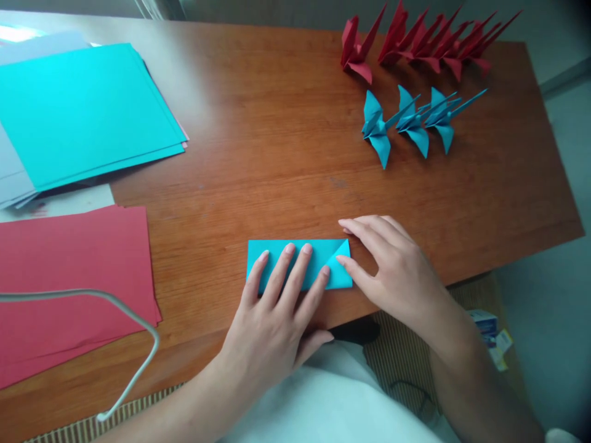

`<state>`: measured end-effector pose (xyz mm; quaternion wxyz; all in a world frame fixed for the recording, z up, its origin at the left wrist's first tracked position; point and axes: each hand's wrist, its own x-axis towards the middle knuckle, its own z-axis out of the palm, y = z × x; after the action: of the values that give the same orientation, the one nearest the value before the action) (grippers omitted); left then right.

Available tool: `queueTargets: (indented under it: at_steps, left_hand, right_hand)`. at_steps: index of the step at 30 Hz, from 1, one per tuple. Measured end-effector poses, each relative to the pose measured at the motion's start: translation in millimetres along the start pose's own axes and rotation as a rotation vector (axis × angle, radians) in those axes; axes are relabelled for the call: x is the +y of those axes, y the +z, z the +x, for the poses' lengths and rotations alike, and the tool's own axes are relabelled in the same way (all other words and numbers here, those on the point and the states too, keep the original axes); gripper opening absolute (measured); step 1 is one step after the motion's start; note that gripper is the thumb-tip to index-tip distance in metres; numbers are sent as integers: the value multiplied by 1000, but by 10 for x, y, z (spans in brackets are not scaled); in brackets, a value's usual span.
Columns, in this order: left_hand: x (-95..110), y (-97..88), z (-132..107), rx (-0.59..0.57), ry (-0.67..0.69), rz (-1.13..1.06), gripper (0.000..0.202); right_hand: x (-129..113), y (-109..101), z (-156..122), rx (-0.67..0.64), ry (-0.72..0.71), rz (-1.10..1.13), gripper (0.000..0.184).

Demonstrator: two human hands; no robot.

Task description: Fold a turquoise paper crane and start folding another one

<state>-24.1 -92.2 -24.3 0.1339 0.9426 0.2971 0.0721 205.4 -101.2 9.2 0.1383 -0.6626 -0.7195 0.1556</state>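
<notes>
A folded piece of turquoise paper (339,280) lies flat near the table's front edge, a long rectangle with a diagonal crease or flap at its right end. My left hand (281,307) rests on it with fingers spread, pressing it against the wood. At the right end, my right hand (392,267) hovers with thumb and fingers apart; its thumb tip is over or touching the paper's right part. Nothing shows between the fingers of my right hand.
Blue paper cranes (376,129) stand at the back right, before a row of red paper cranes (357,52). Turquoise sheets (87,111) and red sheets (74,258) lie on the left of the wooden table (258,123). A grey cable (154,338) curves over the red stack.
</notes>
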Motion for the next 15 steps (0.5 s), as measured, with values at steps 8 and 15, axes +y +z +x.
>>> queueTargets:
  at_steps: [8, 15]
  left_hand:
    - [18, 12, 15, 22, -12, -7, 81]
    - [24, 7, 22, 18, -15, -23, 81]
  right_hand:
    - [0, 18, 33, -35, 23, -8, 41]
    - [-24, 46, 20, -46, 46, -15, 24]
